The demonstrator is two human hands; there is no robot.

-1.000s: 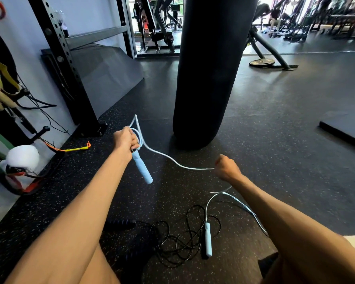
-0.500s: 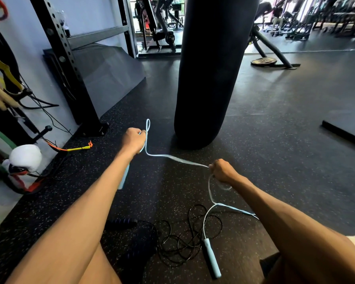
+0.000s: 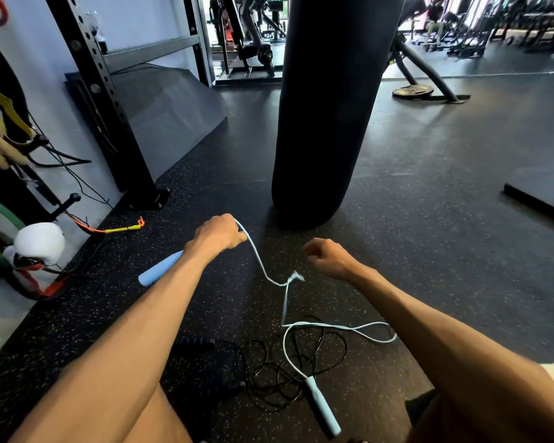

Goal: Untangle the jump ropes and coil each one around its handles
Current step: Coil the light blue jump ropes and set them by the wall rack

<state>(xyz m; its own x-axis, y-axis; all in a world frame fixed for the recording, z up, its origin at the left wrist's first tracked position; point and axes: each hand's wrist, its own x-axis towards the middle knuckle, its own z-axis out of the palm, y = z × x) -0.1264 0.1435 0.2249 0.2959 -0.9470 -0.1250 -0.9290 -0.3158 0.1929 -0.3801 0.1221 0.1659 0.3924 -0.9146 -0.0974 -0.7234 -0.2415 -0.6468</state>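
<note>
My left hand (image 3: 219,235) grips one blue handle (image 3: 160,268) with the rope (image 3: 259,259) trailing from my fist — my right hand (image 3: 328,257) hangs loosely curled, holding nothing.

- Black speckled rubber floor (image 3: 429,219), near edge: tangled thin black jump rope (image 3: 269,378), pale blue plastic handle (image 3: 322,407) against it.
- Far edge: round dark weight plate (image 3: 413,91), apparently flat.
</note>
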